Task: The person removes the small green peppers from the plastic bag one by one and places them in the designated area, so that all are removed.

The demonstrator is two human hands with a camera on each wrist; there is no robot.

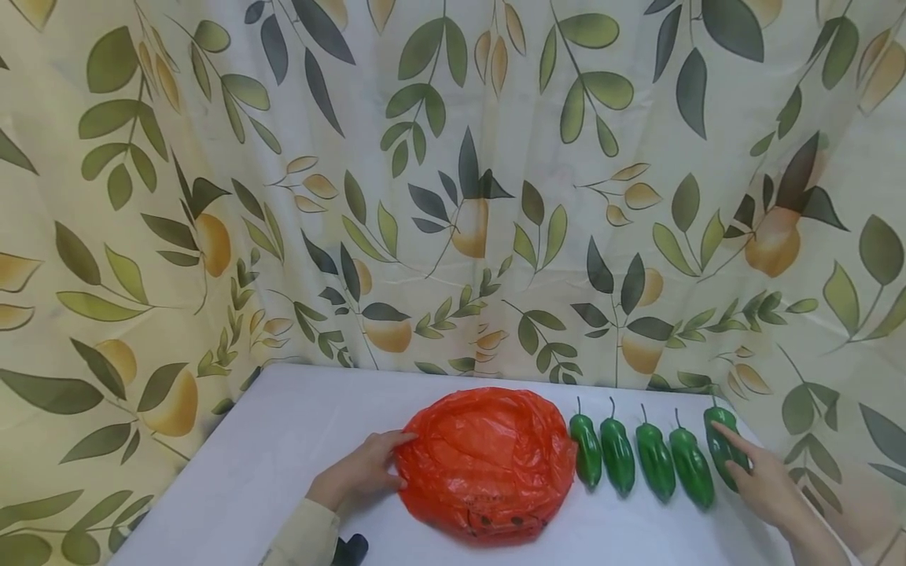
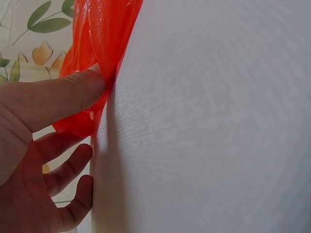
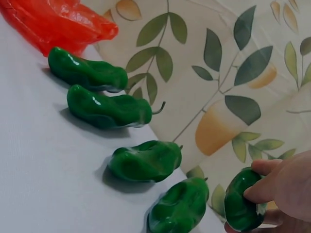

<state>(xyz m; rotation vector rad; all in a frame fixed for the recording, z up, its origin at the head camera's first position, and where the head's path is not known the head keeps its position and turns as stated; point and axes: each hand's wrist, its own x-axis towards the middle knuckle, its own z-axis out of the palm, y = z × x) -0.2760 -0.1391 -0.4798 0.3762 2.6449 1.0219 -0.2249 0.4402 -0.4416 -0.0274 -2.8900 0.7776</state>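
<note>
A crumpled red plastic bag [image 1: 488, 464] lies on the white table, with dark printed marks near its front edge. My left hand [image 1: 364, 468] holds its left side; in the left wrist view the thumb presses on the red film and the index finger passes behind it. At the right end of a row, my right hand [image 1: 767, 483] grips a glossy green pepper [image 1: 723, 444] between thumb and fingers. The right wrist view shows this pepper [image 3: 240, 199] in the fingers, beyond the others. Several more green peppers [image 1: 654, 464] lie side by side between the bag and that hand, stems toward the back.
The white table [image 1: 283, 440] ends at a patterned curtain [image 1: 453, 196] with leaves and fruit, which hangs behind and along the sides. A small black object [image 1: 351, 548] lies at the front edge of the head view, beside the left sleeve [image 1: 304, 534].
</note>
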